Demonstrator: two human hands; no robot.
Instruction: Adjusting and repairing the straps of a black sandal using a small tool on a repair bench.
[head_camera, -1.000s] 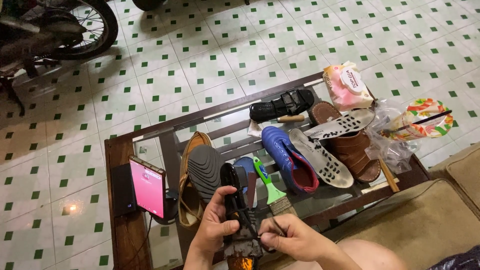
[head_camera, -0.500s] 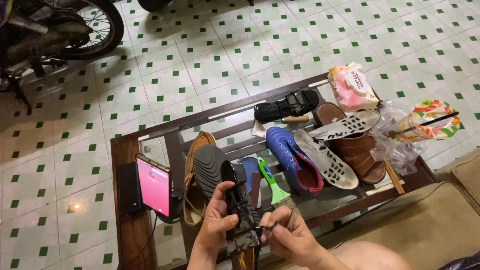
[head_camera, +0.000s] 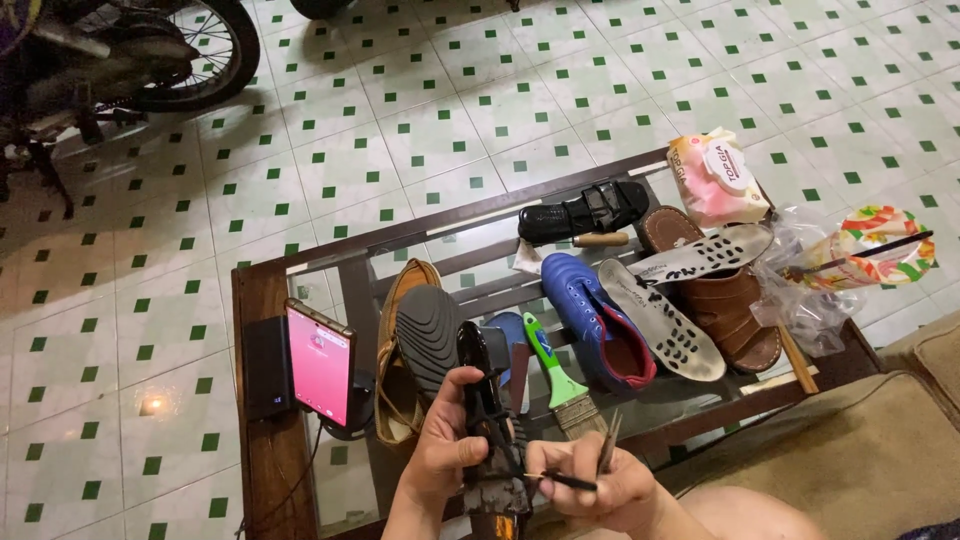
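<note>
The left hand (head_camera: 447, 445) grips a black shoe (head_camera: 487, 420) upright over the desk's (head_camera: 262, 300) near edge; the right hand (head_camera: 600, 487) pinches a thin dark tool (head_camera: 562, 481) against it. Beyond — a green-handled brush (head_camera: 553, 375), a blue shoe (head_camera: 598, 320), and at the far corner a pink-and-white soft packet (head_camera: 712, 180).

Low wooden-framed glass-top table (head_camera: 262, 300) on the green-and-white tiled floor (head_camera: 400, 130)

On it lie a blue sports shoe (head_camera: 600, 320), a brown leather sandal (head_camera: 725, 310), a black sandal (head_camera: 585, 212), a green-handled paintbrush (head_camera: 555, 375) and a phone with pink screen (head_camera: 320, 362).
</note>
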